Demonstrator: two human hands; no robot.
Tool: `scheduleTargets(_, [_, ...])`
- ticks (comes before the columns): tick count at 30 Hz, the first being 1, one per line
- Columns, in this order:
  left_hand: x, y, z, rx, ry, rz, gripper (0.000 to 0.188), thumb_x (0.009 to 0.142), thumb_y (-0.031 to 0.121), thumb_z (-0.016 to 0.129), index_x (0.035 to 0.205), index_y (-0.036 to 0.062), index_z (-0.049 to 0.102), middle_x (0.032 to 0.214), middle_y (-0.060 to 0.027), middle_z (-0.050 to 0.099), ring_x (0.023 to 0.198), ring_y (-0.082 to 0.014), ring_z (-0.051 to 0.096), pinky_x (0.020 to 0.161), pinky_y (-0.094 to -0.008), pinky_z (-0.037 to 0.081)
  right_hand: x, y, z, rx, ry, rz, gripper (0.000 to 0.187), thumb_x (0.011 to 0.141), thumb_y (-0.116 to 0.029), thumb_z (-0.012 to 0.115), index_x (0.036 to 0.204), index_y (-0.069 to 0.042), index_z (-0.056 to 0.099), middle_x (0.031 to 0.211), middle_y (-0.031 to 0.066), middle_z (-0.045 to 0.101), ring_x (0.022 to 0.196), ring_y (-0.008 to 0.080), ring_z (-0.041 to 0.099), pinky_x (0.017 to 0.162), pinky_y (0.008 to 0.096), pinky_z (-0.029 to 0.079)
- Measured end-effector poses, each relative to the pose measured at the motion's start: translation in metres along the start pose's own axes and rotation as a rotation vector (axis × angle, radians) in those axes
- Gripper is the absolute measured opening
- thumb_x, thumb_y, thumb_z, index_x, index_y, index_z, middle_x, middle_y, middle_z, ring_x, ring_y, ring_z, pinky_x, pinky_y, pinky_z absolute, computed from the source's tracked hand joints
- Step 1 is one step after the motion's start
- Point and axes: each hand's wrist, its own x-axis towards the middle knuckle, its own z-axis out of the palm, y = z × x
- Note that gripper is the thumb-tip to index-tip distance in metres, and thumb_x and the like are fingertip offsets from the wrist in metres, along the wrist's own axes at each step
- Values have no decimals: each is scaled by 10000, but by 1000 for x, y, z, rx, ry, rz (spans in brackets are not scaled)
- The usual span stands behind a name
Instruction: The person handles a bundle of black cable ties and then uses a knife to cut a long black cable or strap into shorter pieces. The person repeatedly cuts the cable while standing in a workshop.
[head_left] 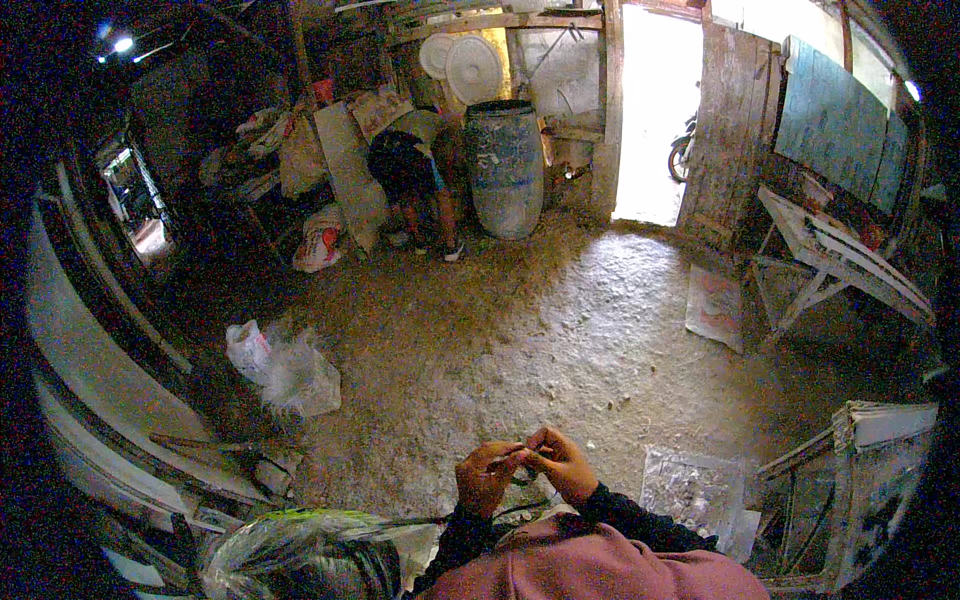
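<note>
My left hand (484,478) and my right hand (563,466) meet in front of my body, fingertips pinched together and nearly touching. Something small and thin seems to be between them, too small to name; a dark thin strand shows just below the fingers. Both hands are closed. Beside my left forearm, at the lower edge, lies a clear plastic bag (235,565) with dark contents.
A person (400,170) bends over beside a tall blue barrel (505,175). White plastic bags with pale fibres (300,375) lie on the dirt floor (450,340). At right stand a slanted wooden bench (835,250) and a wooden frame (850,430); a doorway (655,120) is bright.
</note>
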Motion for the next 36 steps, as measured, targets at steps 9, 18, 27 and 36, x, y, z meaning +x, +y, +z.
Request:
scheduleTargets(9, [-3,-10,-3,-90,212,-120,142,760,175,612,758,38,573,711,-53,592,600,-147,578,555,-261,478,1,10,14,34,-164,73,286,866,-184,478,1120,-63,426,898,-9,523,744,66,470,653,210,415])
scheduleTargets(18, [16,-16,-40,-472,662,-263,167,789,204,560,764,49,505,707,-28,528,604,-133,540,471,-272,480,5,1,2,-276,-440,238,221,863,-265,480,982,-88,540,673,-43,452,569,48,383,485,198,319])
scheduleTargets(27, [20,-24,-61,-596,836,-355,278,779,365,553,889,118,485,811,-24,560,656,-113,521,479,-229,429,9,9,-13,-406,-468,255,213,876,-265,451,961,-91,541,660,-45,434,580,51,363,502,207,316])
scheduleTargets(36, [20,-34,-66,-639,836,-369,302,756,385,580,849,113,488,779,-23,577,573,-79,447,435,-217,320,13,19,-20,108,-363,418,255,890,-295,412,895,-70,532,635,-58,396,561,40,352,475,190,288])
